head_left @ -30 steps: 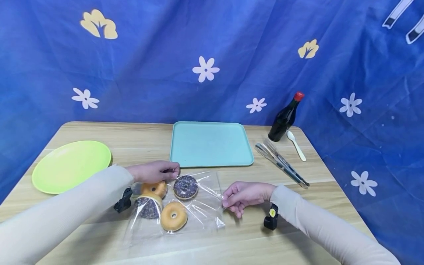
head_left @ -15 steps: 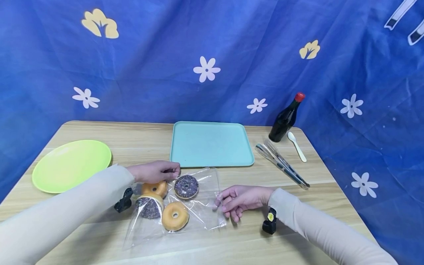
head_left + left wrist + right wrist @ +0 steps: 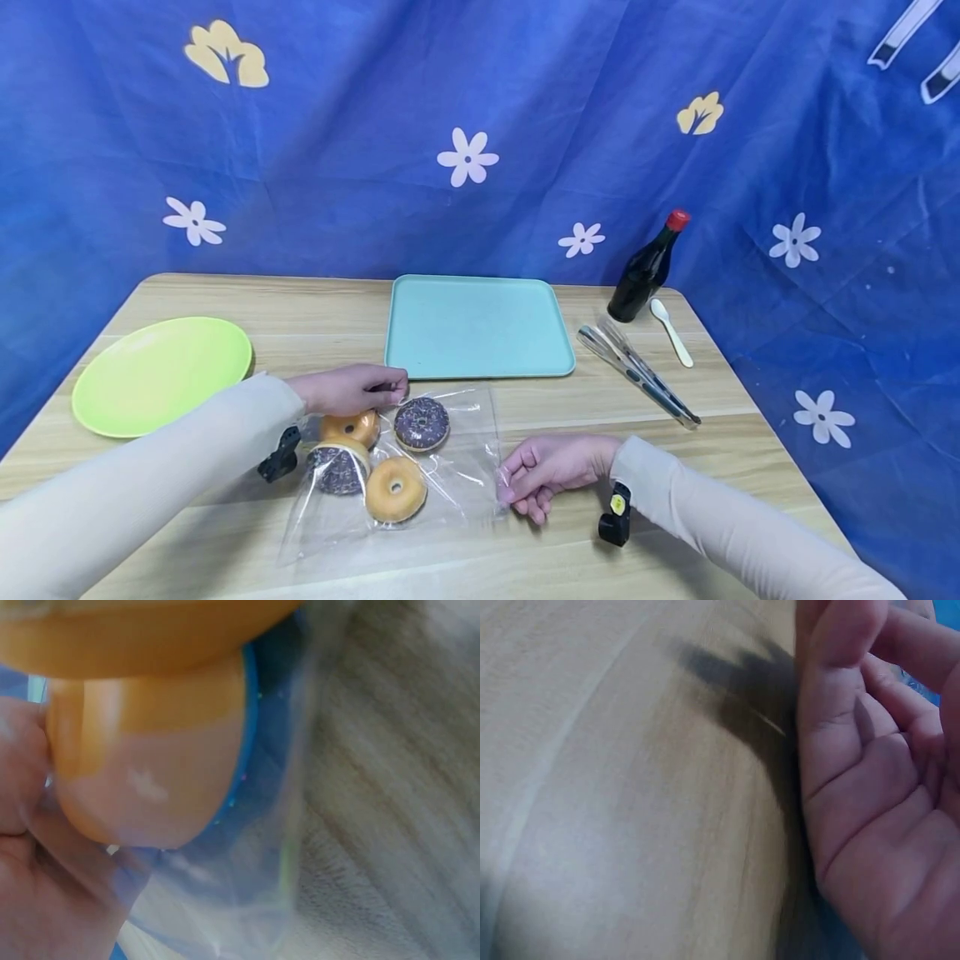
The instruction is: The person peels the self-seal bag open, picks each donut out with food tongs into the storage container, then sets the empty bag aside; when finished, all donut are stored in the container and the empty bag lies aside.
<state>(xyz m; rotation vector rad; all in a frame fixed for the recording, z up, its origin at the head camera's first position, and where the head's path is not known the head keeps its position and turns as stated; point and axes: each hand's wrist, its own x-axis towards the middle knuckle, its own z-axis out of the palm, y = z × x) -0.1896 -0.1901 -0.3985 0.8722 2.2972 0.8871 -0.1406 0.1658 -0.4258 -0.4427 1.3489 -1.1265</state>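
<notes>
A clear plastic bag (image 3: 465,479) lies on the table with several doughnuts inside. A dark sprinkled doughnut (image 3: 409,433) and a plain golden doughnut (image 3: 381,498) sit toward its middle. At its left, another dark doughnut (image 3: 336,472) overlaps an orange-brown one (image 3: 360,427). My left hand (image 3: 352,389) grips the bag's far edge with curled fingers, partly over the orange-brown doughnut. In the left wrist view, doughnuts (image 3: 150,772) press against the film beside that hand. My right hand (image 3: 557,468) pinches the bag's right edge between thumb and finger; its palm faces the right wrist camera.
Behind the bag lies a light blue tray (image 3: 480,329). A green plate (image 3: 161,375) is at the left. Toward the right are tongs (image 3: 641,375), a small white spoon (image 3: 672,333) and a dark bottle (image 3: 641,271) with a red cap. A blue curtain (image 3: 337,167) hangs behind the table.
My right hand has shifted along the bag's right edge, slightly toward me, its fingers repositioned from looser to pinching. The bag's right side lifted a little, then settled. My left hand stayed put.
</notes>
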